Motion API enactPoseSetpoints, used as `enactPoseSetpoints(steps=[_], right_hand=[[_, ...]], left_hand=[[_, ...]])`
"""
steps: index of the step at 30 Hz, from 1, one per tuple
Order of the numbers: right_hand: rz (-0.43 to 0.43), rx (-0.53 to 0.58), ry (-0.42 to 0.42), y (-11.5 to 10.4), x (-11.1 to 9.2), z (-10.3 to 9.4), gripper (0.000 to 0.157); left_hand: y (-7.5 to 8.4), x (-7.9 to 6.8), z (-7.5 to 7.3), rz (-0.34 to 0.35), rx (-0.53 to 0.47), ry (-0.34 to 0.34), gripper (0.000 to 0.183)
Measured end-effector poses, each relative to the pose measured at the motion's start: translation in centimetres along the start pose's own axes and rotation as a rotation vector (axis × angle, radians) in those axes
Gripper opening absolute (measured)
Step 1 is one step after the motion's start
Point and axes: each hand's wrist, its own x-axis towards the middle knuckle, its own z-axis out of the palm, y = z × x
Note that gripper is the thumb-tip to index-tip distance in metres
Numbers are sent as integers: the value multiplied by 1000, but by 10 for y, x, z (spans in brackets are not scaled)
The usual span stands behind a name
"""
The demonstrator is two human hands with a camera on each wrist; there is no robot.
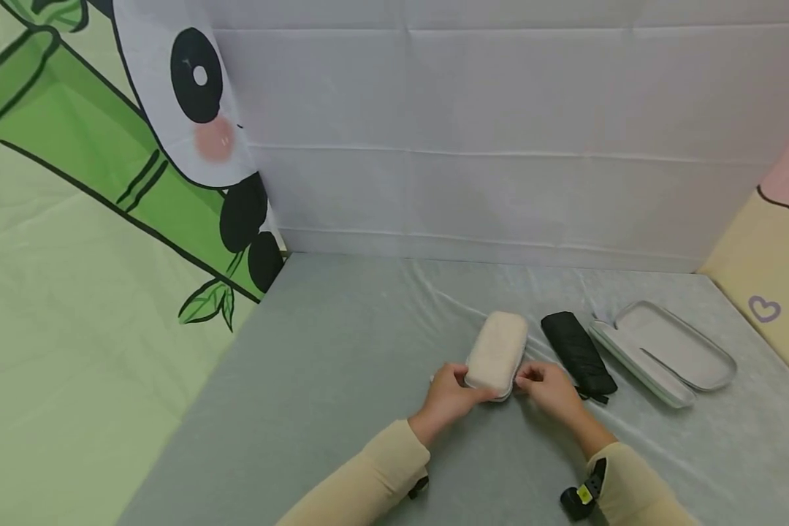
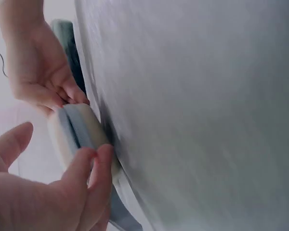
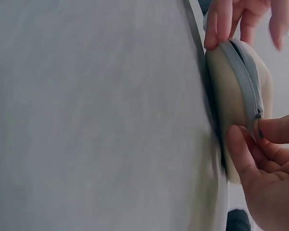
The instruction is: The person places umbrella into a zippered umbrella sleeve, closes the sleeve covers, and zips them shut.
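Observation:
A cream zippered case (image 1: 497,349) lies on the grey cloth, with a grey zipper (image 3: 244,79) along its side. In the right wrist view a dark gap shows between the zipper tapes, ending at the slider (image 3: 259,115). My right hand (image 1: 549,391) pinches the zipper pull between thumb and fingers at the case's right side. My left hand (image 1: 454,402) holds the near left corner; its fingertips (image 2: 105,153) press the zippered side in the left wrist view. What the case contains is hidden.
Right of the case lies a black folded umbrella (image 1: 577,352) with a strap at its near end. Beyond it a pale grey-green case (image 1: 680,351) lies spread open. A white cloth wall (image 1: 473,146) stands behind the grey table (image 1: 315,365), with printed cloths at both sides.

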Motion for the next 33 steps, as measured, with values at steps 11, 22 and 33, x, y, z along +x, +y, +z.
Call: enactPoseSetpoints(steps=[11,22,33], right_hand=[[59,87,3,19,0,-14,8],[93,127,-17,26,-2,-17,12],[139,277,34,30,-6,-12,15]], left_hand=[[13,-7,17,-68,-64,-77,53],[18,28,-9,223,373,-137,31],[10,71,19,136,288,-211,67]])
